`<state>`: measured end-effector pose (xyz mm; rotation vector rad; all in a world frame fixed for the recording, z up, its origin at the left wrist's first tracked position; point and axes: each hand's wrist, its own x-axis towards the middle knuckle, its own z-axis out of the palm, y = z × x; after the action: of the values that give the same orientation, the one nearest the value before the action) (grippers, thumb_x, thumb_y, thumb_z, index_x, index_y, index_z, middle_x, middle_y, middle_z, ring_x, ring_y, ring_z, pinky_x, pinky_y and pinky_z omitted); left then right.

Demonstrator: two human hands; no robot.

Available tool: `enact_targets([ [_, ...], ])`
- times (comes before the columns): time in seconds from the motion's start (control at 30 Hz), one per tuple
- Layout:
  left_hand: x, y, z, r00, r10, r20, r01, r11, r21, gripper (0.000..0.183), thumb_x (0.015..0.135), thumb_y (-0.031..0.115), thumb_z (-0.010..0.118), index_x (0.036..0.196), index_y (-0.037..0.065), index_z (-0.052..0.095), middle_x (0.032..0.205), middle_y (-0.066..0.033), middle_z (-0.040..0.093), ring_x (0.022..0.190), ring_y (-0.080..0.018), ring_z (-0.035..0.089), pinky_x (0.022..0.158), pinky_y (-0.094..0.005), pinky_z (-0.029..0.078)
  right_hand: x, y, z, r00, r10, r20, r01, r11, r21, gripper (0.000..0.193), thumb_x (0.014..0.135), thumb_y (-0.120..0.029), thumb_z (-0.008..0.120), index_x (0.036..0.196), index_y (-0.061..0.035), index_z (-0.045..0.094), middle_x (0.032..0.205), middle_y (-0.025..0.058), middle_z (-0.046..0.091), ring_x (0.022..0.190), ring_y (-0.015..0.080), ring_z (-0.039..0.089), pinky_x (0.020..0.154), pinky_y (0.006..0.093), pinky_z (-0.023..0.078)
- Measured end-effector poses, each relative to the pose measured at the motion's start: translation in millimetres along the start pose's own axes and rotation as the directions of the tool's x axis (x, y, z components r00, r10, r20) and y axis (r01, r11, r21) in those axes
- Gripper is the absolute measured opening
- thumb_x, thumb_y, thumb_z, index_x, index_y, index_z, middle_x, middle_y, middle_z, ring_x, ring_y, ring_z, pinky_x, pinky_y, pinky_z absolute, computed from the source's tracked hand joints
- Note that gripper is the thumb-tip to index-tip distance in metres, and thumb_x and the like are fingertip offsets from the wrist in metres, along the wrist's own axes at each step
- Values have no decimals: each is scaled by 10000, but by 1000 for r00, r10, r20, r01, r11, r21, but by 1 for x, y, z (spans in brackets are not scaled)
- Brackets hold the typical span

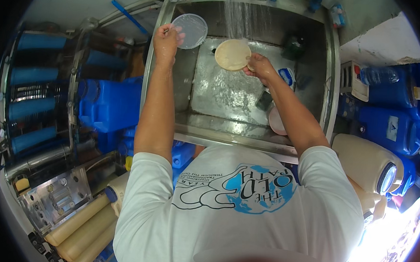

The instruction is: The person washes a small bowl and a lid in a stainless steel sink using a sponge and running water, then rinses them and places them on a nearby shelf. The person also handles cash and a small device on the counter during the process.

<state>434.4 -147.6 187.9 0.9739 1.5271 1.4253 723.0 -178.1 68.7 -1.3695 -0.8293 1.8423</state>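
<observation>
Over the steel sink [191, 120], my left hand [167, 42] grips the edge of a clear, round plastic lid [191, 31], which is tilted near the sink's left wall. My right hand [259, 65] pinches the right edge of a cream-coloured round lid [232, 55]. Running water [237, 16] falls in a spray from the far side, close to the cream lid's far edge. Beyond my right wrist, a blue-and-white scrub brush [286, 76] lies in the sink. A pinkish round piece [277, 121] is partly hidden by my right forearm.
A dark green object [293, 46] sits in the sink's far right, and a dark block [264, 100] lies nearer. Blue jugs [110, 106] stand left of the sink. On the right are a cream jug [367, 160] and several blue containers [390, 128].
</observation>
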Motion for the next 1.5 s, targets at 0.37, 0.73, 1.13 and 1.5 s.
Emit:
enact_targets([
  [0.37,-15,-17,6,989,-126,77,121,990,72,270,969,233,583,1164,47,580,1063,-85,689,868,-153,670,708,-274,534,-23,16,-35,996,15,-84,-33,974,-223,344,934,-189,600,1195,30,551,827,87,649,612,119,611,537,239,531],
  [0.73,-22,-15,14,987,-149,61,147,988,40,228,957,204,604,1094,22,615,965,-72,695,784,-125,654,636,-247,513,-7,30,-27,997,62,-53,-67,992,-105,379,940,-186,585,1259,7,516,890,80,652,649,128,627,584,247,547],
  [1.13,-16,-6,22,994,-59,89,64,997,-54,231,929,159,635,1117,27,618,974,-47,689,831,-133,650,716,-277,503,46,4,30,988,-56,142,37,990,135,307,992,-153,475,1279,-46,499,984,54,616,802,137,609,727,288,549],
  [1.5,-39,-75,83,966,114,233,-185,933,310,506,942,335,630,1343,64,482,1287,-131,571,1181,-268,567,975,-419,468,-2,-28,0,986,-120,112,108,989,102,288,971,-183,537,1234,-66,543,952,50,654,768,133,640,654,272,550],
])
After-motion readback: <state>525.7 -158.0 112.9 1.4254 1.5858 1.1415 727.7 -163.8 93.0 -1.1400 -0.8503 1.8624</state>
